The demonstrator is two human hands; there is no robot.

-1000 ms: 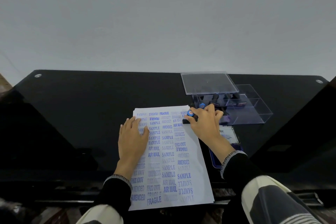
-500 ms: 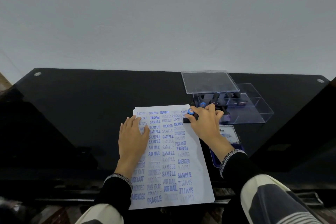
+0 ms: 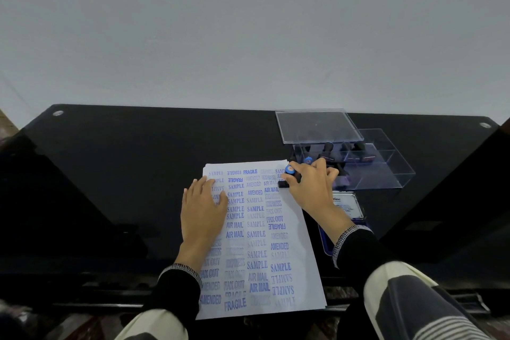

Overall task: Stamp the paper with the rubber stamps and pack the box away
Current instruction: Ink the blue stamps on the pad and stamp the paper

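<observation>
Stamping in progress, head view. The sheet of paper (image 3: pixel 259 240) lies on the black glass table (image 3: pixel 124 174) and serves as the landmark. The left hand (image 3: pixel 202 210) rests flat on the paper's left margin, fingers straight and lightly spread; judged purpose: to pin the sheet so it cannot slide under stamping pressure. The right hand (image 3: pixel 310 188) is at the paper's top right corner, its fingers curled around a black rubber stamp (image 3: pixel 288 175) with a blue cap, whose base meets the sheet at that corner, one of the few patches with room left; an impression is apparently being pressed.

Just beyond the paper's top right corner stands the clear plastic box (image 3: pixel 386 171), divided into compartments and open, with further black-handled stamps (image 3: pixel 328 150) inside. Its transparent lid (image 3: pixel 317 125) sits raised over the box's far left part, presumably left there so the stamps stay within reach. To the right of the paper's right edge, partly hidden by the right wrist, lies a blue ink pad (image 3: pixel 349 210), placed close for re-inking.

Legible impressions on the paper, in blue, some inverted or faint: SAMPLE, FRAGILE, AMENDED, AIR MAIL, FAX OUT, EXPRESS. The ink pad's label shows a word ending in "line"; the remainder is too small to read.

With the sheet almost filled, the stamping stage appears near its end; the box is not yet packed.
</observation>
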